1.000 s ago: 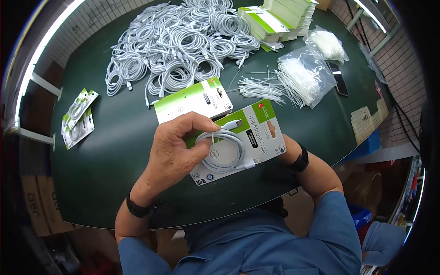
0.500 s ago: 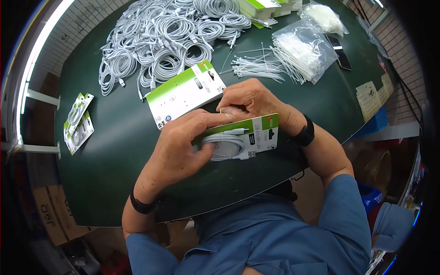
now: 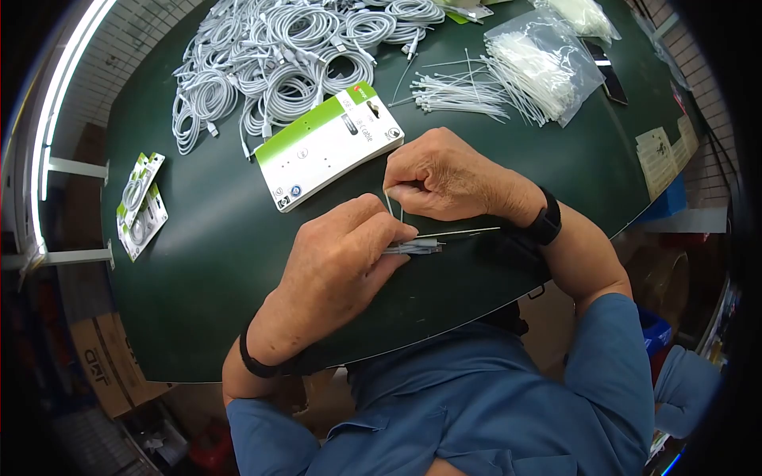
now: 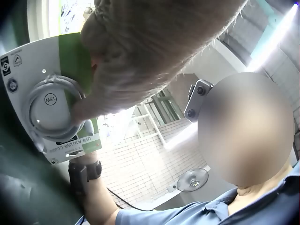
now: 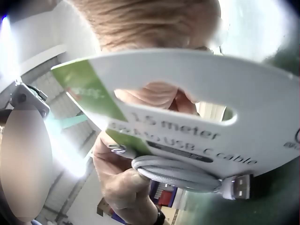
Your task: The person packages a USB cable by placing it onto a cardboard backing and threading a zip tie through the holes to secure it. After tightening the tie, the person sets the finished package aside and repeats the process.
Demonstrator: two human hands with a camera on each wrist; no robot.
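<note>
My left hand [image 3: 337, 250] grips a white and green packaging card [image 5: 262, 89] with a coiled white USB cable [image 5: 176, 173] on its front. In the head view the card is turned nearly edge-on, and the cable plugs poke out past my left thumb. On the back side of the card my right hand [image 3: 452, 176] pinches a thin white cable tie [image 3: 389, 205] between thumb and curled fingers. The tie runs as a narrow strip down to the card. In the left wrist view, the coil [image 4: 32, 108] lies flat against the printed card under the thumb.
Just beyond the hands lies a stack of cards [image 3: 325, 151]. Many coiled cables [image 3: 294, 71] are heaped at the back. Loose cable ties [image 3: 460, 97] and a bag of ties [image 3: 536, 71] lie right, near a phone [image 3: 607, 75]. Carded cables [image 3: 143, 210] sit at far left.
The card has tipped from facing up to nearly edge-on. My right hand has come from behind the card to above its back edge, and now draws a cable tie upward.
</note>
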